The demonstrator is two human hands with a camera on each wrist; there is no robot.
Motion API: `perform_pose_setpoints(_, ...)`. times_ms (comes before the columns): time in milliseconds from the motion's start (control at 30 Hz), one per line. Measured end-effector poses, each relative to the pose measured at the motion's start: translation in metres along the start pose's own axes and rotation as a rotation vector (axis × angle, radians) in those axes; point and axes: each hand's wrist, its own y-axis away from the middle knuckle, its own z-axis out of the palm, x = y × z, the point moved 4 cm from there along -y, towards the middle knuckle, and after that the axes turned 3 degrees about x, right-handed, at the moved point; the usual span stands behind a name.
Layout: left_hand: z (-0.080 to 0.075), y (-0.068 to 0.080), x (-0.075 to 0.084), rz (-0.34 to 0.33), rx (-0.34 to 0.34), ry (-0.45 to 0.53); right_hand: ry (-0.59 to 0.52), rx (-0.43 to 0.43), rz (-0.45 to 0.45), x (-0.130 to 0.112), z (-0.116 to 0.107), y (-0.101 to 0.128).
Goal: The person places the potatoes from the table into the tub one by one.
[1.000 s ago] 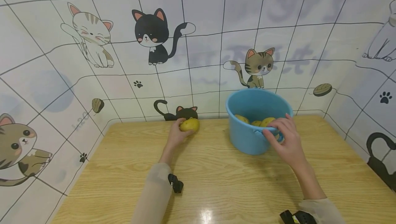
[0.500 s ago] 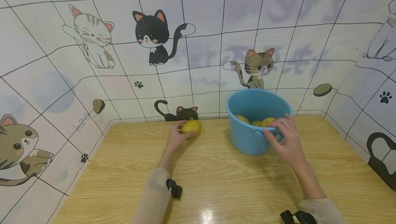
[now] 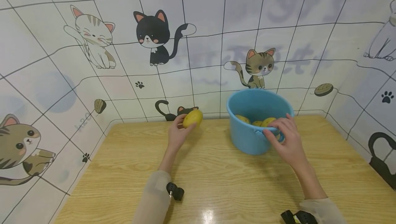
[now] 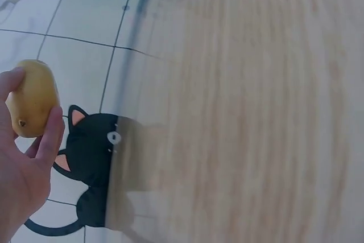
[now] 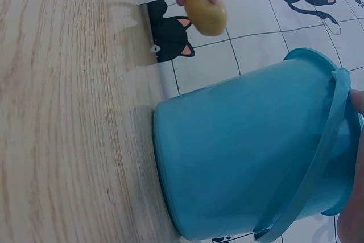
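My left hand (image 3: 178,133) holds a smooth yellow oval fruit (image 3: 193,118) between thumb and fingers, raised above the far edge of the tabletop. A small dark spot marks one end of this fruit (image 4: 35,99) in the left wrist view. On the right stands a blue plastic bucket (image 3: 247,140), upright, with several yellow fruits (image 3: 268,121) partly visible inside. My right hand (image 3: 287,141) grips the bucket's near right rim. In the right wrist view its handle (image 5: 310,177) hangs along the bucket's side, and only part of that hand shows.
A wood-grain tabletop (image 3: 204,179) lies under both arms. Behind and beside it rise walls (image 3: 204,55) covered in a grid print with cartoon cats. The bucket stands near the back wall.
My left hand has lifted the yellow fruit off the tabletop, up and slightly to the right, and the fruit has tilted. My right hand keeps its place on the bucket's rim.
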Motion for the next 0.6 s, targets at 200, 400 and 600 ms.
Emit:
perform_pose_setpoints(200, 0.005, 0.0, 0.022, 0.073, 0.003, 0.116, 0.001, 0.002, 0.002, 0.0, -0.001, 0.001)
perform_pose_setpoints(400, 0.011, 0.003, 0.047, 0.158, 0.022, 0.175, 0.004, 0.003, -0.008, 0.0, 0.0, 0.001)
perform_pose_setpoints(600, 0.016, 0.007, 0.07, 0.223, 0.044, 0.192, 0.001, 0.006, -0.012, -0.001, 0.0, 0.0)
